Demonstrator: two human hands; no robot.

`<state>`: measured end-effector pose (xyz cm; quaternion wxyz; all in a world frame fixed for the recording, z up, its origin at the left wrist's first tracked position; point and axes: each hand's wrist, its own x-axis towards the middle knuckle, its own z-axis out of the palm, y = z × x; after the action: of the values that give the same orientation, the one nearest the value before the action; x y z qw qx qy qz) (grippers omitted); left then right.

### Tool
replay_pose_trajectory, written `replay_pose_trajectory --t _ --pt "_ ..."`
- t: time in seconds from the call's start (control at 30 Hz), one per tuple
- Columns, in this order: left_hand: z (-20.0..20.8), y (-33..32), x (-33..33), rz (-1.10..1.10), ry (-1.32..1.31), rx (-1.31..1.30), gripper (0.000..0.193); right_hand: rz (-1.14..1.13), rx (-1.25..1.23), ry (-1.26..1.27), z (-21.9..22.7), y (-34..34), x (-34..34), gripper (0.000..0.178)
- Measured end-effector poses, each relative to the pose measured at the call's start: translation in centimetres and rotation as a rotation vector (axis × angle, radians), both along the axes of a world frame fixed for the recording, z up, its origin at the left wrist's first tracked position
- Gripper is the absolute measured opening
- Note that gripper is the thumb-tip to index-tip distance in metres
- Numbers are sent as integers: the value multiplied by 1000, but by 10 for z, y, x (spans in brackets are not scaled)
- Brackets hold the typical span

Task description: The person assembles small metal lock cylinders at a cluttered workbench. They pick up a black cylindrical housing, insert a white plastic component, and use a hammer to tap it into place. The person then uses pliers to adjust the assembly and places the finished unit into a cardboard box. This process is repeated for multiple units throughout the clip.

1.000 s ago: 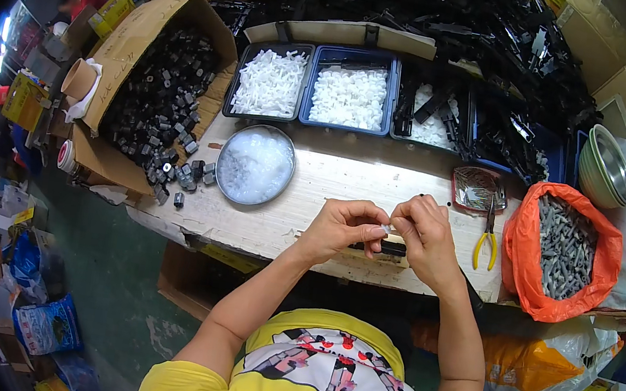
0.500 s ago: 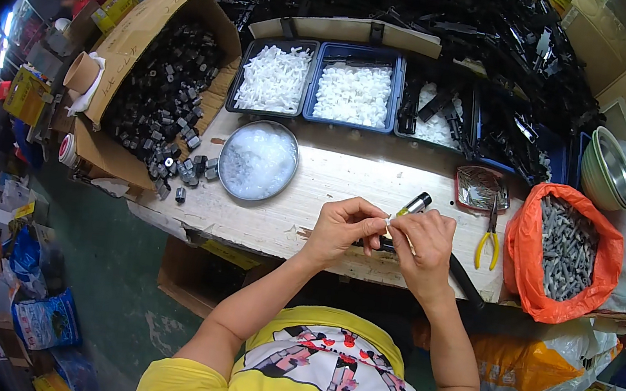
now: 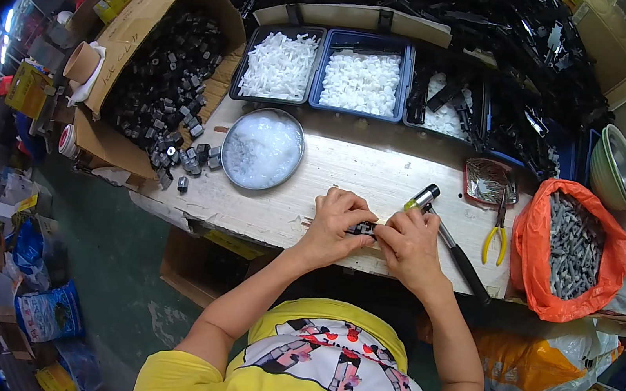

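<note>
Near the table's front edge, my left hand (image 3: 338, 229) is closed on a small black plastic part (image 3: 362, 228), which lies low against the tabletop. My right hand (image 3: 411, 244) meets it from the other side, its fingers pinched together at the part's right end. Whatever sits between those right fingertips is hidden. Just beyond my right hand lies a hammer (image 3: 465, 268) with a black grip and a shiny head, slanting toward the table edge.
A round dish (image 3: 299, 164) of translucent material stands left of my hands. Behind are trays of white pieces (image 3: 278, 67) and black parts. A carton (image 3: 133, 29) of black blocks, yellow-handled pliers (image 3: 495, 243) and a red bag (image 3: 527, 251) of grey pieces flank the work area.
Both hands have come down to the tabletop. Before, they pinched a small white piece together; now they are at the black part, and the white piece is out of sight. The hammer shows more fully.
</note>
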<state>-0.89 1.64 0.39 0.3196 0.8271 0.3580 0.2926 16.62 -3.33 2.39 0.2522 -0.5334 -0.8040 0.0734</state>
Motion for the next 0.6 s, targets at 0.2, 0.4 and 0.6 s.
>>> replay_pose_trajectory --t 0.2,0.4,0.6 --pt "-1 -1 0 7 -8 8 31 -4 -88 15 7 -3 0 15" --pt "10 2 5 -54 123 122 23 -39 -86 63 10 -3 8 15" --pt "55 21 25 -342 597 348 17 -310 44 105 11 4 70 12"
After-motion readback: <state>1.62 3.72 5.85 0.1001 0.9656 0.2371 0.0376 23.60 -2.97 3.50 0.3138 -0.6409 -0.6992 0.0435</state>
